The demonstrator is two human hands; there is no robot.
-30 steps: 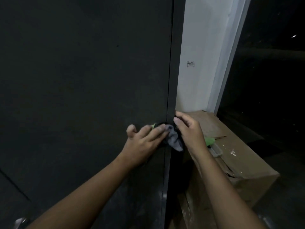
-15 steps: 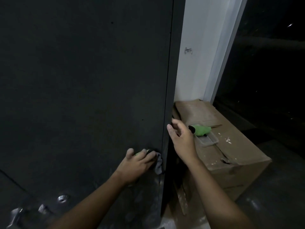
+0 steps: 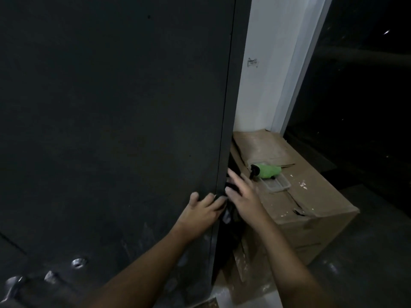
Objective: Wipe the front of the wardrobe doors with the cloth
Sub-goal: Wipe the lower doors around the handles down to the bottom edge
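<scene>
Left hand (image 3: 200, 211) flat, pressing cloth (image 3: 226, 216) at door (image 3: 111, 130) edge; right hand (image 3: 244, 196) spread; cardboard box (image 3: 315, 210) beside.

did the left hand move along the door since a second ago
Yes, downward: the left hand was level with the green roller on the cardboard box; now it sits below it.

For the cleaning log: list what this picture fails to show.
1. Cloth: head view, mostly hidden between left hand and right hand, in darkness.
2. Left hand's grip on it: head view, fingertips lost against the dark door edge.
3. Shiny spots low on door: head view, blurred, unidentifiable.
</scene>
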